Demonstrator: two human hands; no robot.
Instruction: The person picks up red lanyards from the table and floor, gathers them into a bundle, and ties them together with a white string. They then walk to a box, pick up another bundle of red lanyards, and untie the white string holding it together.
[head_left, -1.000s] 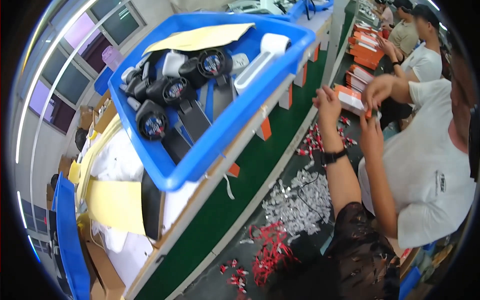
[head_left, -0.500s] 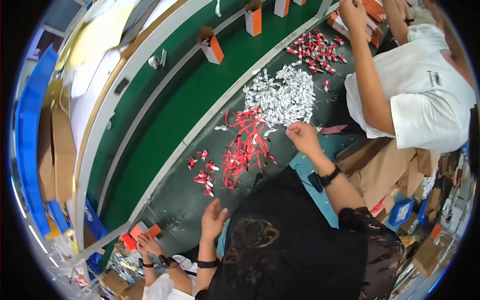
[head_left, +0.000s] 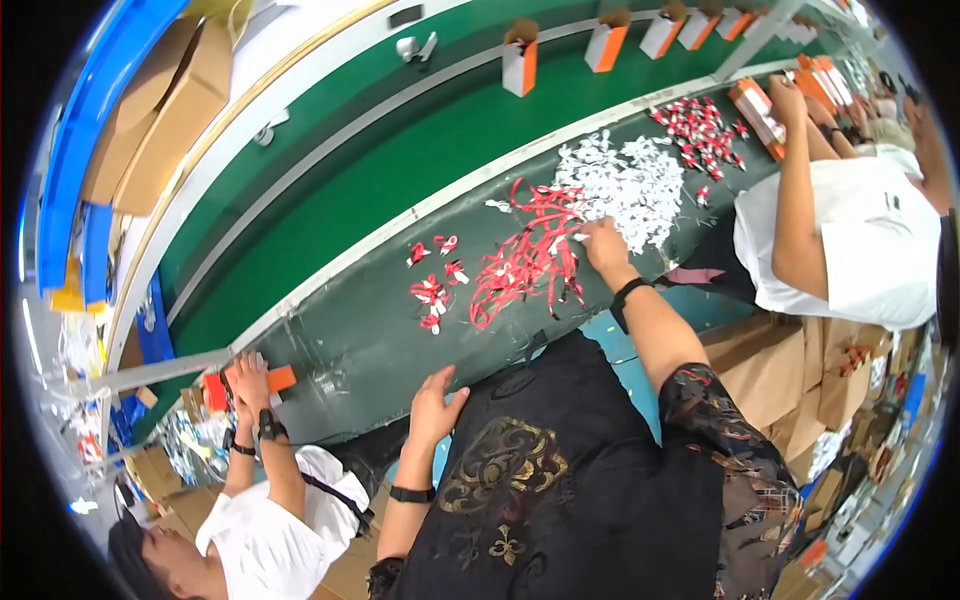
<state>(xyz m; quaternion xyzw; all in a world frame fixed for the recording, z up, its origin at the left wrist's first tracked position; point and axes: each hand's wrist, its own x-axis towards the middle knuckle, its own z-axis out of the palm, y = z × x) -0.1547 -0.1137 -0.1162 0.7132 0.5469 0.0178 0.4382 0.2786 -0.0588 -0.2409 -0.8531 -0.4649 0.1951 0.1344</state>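
Note:
My right hand [head_left: 607, 250] reaches to the near edge of a heap of small white looped cords [head_left: 620, 180]. Its fingertips are pinched together on what looks like one white cord, partly hidden by the fingers. Just left of that hand lies a tangle of red straps [head_left: 525, 260] with dark ends. My left hand [head_left: 435, 408] hovers by the near edge of the dark worktop, open and holding nothing. Several small red-and-white bundles [head_left: 430, 295] lie beyond it. A larger pile of red-and-white bundles [head_left: 700, 130] sits past the white heap.
A green conveyor belt [head_left: 330, 200] runs behind the dark worktop [head_left: 350, 350], carrying white-and-orange boxes [head_left: 520, 65]. At the left a person in white [head_left: 270, 530] has both hands by an orange box. Another person in white [head_left: 830, 240] works at the right, near cardboard cartons [head_left: 760, 370].
My view has swung to the left. My right hand has moved onto the border between the white heap and the red straps. My left hand stays open near the edge.

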